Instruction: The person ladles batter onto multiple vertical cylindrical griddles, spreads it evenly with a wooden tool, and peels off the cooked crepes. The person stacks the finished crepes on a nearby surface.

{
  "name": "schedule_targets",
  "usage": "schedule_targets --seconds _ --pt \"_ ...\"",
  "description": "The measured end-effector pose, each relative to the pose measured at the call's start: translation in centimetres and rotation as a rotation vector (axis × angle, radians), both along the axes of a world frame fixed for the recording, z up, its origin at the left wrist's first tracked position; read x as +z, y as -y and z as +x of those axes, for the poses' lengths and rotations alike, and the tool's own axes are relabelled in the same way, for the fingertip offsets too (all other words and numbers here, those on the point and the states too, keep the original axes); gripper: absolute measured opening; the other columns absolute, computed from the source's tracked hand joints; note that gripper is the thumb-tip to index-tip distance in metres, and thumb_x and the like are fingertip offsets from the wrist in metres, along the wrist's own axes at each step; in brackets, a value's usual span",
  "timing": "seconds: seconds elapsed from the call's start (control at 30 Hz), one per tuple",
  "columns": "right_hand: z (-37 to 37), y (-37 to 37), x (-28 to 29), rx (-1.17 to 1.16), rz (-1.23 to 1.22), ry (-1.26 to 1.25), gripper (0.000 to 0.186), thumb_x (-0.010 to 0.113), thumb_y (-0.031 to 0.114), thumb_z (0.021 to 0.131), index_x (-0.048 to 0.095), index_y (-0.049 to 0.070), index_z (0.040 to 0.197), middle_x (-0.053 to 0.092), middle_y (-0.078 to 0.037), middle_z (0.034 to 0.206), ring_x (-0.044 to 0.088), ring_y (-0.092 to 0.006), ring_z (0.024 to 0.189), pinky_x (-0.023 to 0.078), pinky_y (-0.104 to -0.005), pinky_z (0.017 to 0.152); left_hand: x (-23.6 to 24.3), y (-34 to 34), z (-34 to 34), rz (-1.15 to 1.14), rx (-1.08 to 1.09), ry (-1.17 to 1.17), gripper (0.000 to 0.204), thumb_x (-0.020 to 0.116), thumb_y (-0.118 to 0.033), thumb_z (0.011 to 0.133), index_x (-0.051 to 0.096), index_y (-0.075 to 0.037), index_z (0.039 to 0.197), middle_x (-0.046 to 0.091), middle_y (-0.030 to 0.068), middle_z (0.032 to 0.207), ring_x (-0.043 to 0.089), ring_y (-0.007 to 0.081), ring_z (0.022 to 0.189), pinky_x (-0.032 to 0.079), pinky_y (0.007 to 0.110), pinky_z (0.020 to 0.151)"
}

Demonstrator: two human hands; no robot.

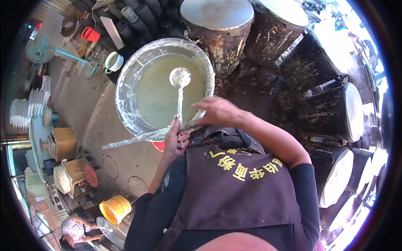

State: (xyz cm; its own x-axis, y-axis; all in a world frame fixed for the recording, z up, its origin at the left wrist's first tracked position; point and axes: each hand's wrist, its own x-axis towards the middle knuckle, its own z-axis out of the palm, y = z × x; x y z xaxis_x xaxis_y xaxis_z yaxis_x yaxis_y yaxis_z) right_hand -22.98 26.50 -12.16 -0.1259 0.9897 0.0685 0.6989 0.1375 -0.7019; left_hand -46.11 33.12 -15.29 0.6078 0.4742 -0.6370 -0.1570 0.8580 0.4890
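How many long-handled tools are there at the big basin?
2: the ladle, its round head over the pale liquid, and the long coated stick slanting leftward from the left hand. Others may be hidden in the liquid.

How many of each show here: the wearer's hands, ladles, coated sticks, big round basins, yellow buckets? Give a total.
Wearer's hands: 2 (left hand, right hand)
Ladle: 1
Coated stick: 1
Big round basin: 1
Yellow bucket: 1
Total: 6

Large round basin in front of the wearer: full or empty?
Partly full. Pale liquid lies in the basin, with a band of streaked inner wall showing above it; its depth cannot be told.
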Motion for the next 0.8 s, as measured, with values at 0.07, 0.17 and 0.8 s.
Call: schedule_targets --seconds 0.07,0.17,0.8 --pt "-4.2 -2.7 0.1 0.228 -0.148 0.015 0.063 0.067 0.036 0.083 0.046 0.008 0.135 0.062 -0.019 0.106 0.063 -0.0338 0.098 0.051 -0.0419 0.086 -0.2 -0.8 -1.1 0.061 -0.083 -0.138 0.036 0.051 -0.036 0.099 0.044 -0.015 0.127 0.039 -0.0017 0.066 0.039 0.0038 0.046 0.032 0.018 0.033" --pt "-6.0 -3.6 -1.8 0.137 -0.175 0.039 0.054 0.060 0.033 0.089 0.043 0.014 0.136 0.064 -0.020 0.100 0.065 -0.0338 0.089 0.054 -0.0404 0.076 -0.3 -1.3 -1.9 0.357 -0.121 -0.239 0.049 0.051 -0.039 0.098 0.040 -0.010 0.135 0.040 -0.0015 0.063 0.040 0.0050 0.045 0.033 0.019 0.033" --pt "1.0 7.2 -4.4 -0.869 -0.280 -0.674 0.038 0.050 0.007 0.092 0.052 0.003 0.129 0.057 -0.002 0.068 0.049 -0.0070 0.050 0.041 -0.0239 0.046 -11.5 -9.7 -7.2 1.086 -0.873 -0.761 0.063 0.061 -0.012 0.088 0.035 -0.010 0.145 0.058 0.0259 0.122 0.058 0.0393 0.110 0.045 0.038 0.095"
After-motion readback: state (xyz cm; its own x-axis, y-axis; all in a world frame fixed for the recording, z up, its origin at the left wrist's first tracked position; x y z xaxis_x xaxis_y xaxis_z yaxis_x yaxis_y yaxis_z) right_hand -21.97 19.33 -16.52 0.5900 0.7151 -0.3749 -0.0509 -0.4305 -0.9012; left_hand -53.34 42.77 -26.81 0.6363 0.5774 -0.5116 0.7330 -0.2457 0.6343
